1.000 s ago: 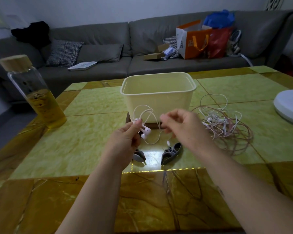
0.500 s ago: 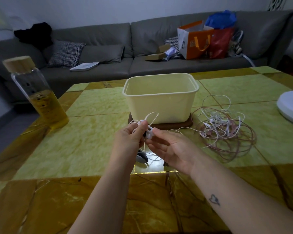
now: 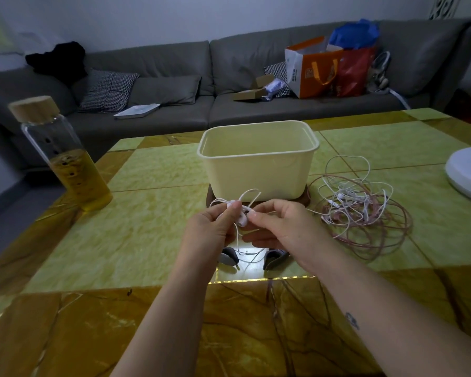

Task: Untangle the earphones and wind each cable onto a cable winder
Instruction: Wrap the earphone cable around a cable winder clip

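Observation:
Above the table's middle, my left hand (image 3: 211,227) pinches a pair of white earbuds (image 3: 242,219) between thumb and forefinger. My right hand (image 3: 280,227) pinches the same white earphone cable just right of the buds. Thin white cable loops rise above both hands and hang below them. Two dark grey cable winders lie on the table under my hands, one on the left (image 3: 229,255), one on the right (image 3: 275,259), both partly hidden. A tangled heap of white and pink earphone cables (image 3: 362,210) lies to the right.
A cream plastic tub (image 3: 259,170) stands on a dark coaster just behind my hands. A glass bottle of yellow liquid (image 3: 65,159) is at the left. A white fan base (image 3: 468,172) sits at the right edge. A grey sofa with bags lies beyond the table.
My right hand swung in from the right, turned palm up under the earbuds, and now pinches the cable beside my left hand. The left hand kept its hold on the buds.

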Demonstrator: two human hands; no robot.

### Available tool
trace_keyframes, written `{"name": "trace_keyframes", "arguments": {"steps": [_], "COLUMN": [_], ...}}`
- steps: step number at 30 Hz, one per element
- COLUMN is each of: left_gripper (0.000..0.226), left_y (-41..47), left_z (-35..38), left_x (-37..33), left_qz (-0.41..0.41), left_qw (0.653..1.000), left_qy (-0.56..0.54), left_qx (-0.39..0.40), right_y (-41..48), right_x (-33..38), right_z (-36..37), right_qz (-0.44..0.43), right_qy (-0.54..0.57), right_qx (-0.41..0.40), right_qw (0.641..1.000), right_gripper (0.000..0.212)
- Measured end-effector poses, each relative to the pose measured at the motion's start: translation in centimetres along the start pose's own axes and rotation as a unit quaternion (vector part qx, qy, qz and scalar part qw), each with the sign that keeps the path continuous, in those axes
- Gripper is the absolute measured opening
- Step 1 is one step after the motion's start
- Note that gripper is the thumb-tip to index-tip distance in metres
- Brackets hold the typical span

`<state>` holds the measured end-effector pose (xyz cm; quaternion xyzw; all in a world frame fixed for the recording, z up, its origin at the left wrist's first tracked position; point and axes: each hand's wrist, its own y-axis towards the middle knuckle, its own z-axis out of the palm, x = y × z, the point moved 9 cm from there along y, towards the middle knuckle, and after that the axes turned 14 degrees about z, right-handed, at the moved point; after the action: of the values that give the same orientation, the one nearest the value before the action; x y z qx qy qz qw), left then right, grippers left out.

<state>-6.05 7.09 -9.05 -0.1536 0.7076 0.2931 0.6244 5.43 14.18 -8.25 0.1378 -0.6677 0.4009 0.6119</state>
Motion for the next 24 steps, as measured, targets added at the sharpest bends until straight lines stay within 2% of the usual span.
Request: {"name": "trace_keyframes", "arguments": {"steps": [4, 8, 12, 14, 17, 20, 22, 24], "left_gripper": [0.035, 0.033, 0.033, 0.031, 0.031, 0.032, 0.034, 0.031], "left_y": [-0.1, -0.3, -0.2, -0.2, -0.1, -0.2, -0.3, -0.3], "left_z": [0.7, 1.1, 1.0, 0.8, 0.5, 0.5, 0.7, 0.8], "left_x": [-0.6, -1.1, -1.2, -1.2, -0.9, -0.8, -0.8, -0.7], "left_qz": [0.014, 0.014, 0.014, 0.014, 0.007, 0.004, 0.006, 0.009], "left_qw": [0.999, 0.998, 0.997, 0.998, 0.997, 0.999, 0.999, 0.999], "left_qy": [-0.029, -0.046, -0.058, -0.064, -0.072, -0.047, -0.037, -0.041], "left_qx": [0.024, 0.047, 0.038, 0.026, 0.003, 0.003, 0.005, -0.002], "right_y": [-1.0, -1.4, -1.3, -1.0, -0.2, 0.0, 0.0, -0.1], "right_x": [1.6, 2.3, 2.4, 2.0, 0.3, -1.3, -1.8, -2.1], "right_z": [-0.5, -0.5, -0.5, -0.5, 0.1, 1.5, 1.9, 2.0], "right_qz": [-0.095, -0.148, -0.16, -0.139, -0.031, 0.068, 0.097, 0.117], "right_qy": [-0.147, -0.156, -0.155, -0.113, 0.067, 0.17, 0.209, 0.23], "right_qx": [-0.076, -0.078, -0.054, -0.04, 0.025, 0.095, 0.117, 0.124], "right_qw": [0.982, 0.974, 0.973, 0.983, 0.997, 0.979, 0.966, 0.958], "right_gripper": [0.016, 0.011, 0.01, 0.01, 0.007, 0.019, 0.027, 0.025]}}
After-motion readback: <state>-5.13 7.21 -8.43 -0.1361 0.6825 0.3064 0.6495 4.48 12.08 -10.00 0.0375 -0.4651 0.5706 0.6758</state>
